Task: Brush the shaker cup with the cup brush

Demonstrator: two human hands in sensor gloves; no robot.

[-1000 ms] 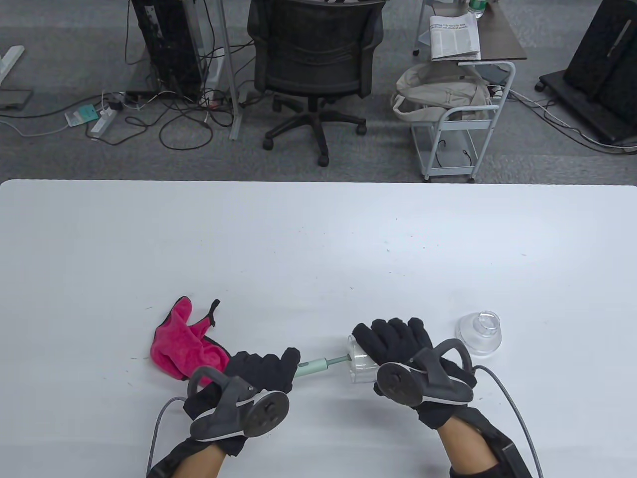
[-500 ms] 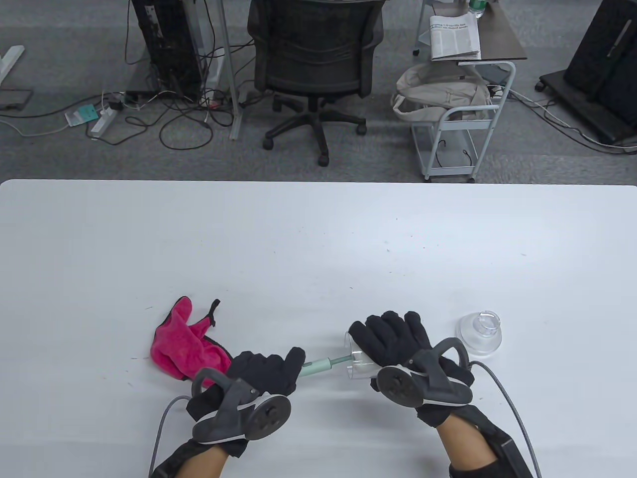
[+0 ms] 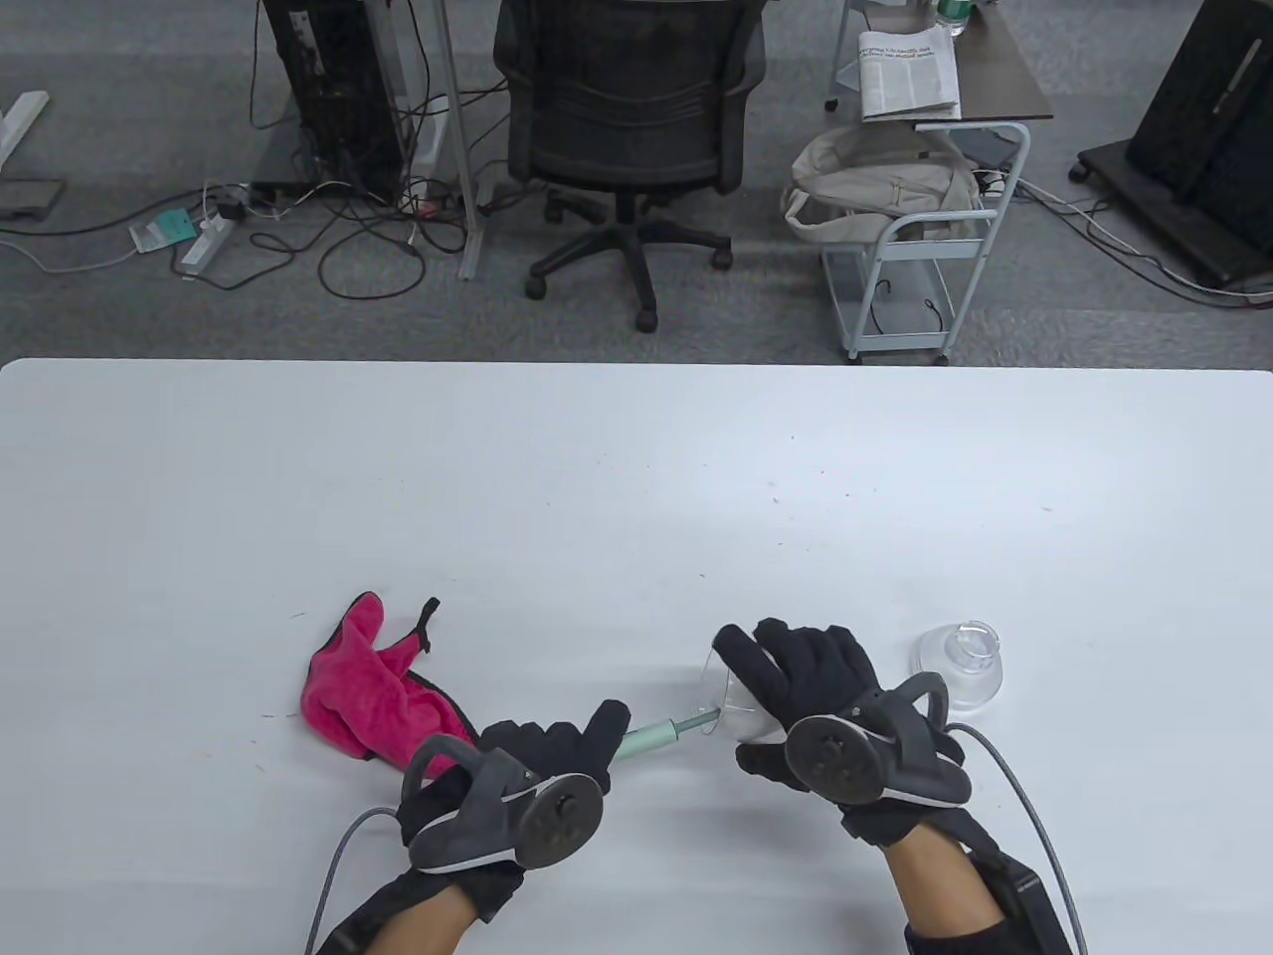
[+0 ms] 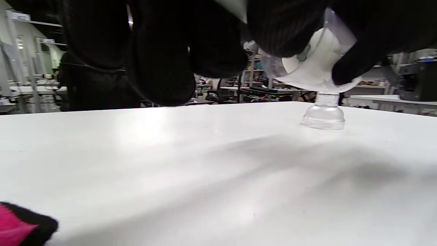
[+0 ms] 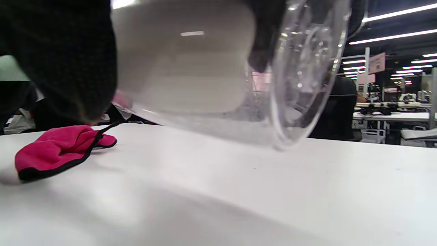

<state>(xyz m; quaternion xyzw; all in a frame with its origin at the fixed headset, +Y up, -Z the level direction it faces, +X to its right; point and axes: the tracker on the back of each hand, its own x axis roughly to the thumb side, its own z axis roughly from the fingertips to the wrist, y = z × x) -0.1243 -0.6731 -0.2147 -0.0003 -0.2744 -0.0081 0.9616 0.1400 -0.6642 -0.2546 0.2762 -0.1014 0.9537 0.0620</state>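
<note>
My right hand grips the clear shaker cup on its side above the table, mouth to the left. My left hand grips the pale green handle of the cup brush; its stem runs into the cup. In the right wrist view the cup fills the top, with the white brush head inside it. In the left wrist view the cup shows past my gloved fingers, held by the right hand's fingers.
A pink cloth lies on the white table left of my left hand; it also shows in the right wrist view. The clear shaker lid stands right of my right hand, also in the left wrist view.
Both hands have shifted to the right. The cup has tilted so its mouth faces more up and left, and the brush handle has followed.
</note>
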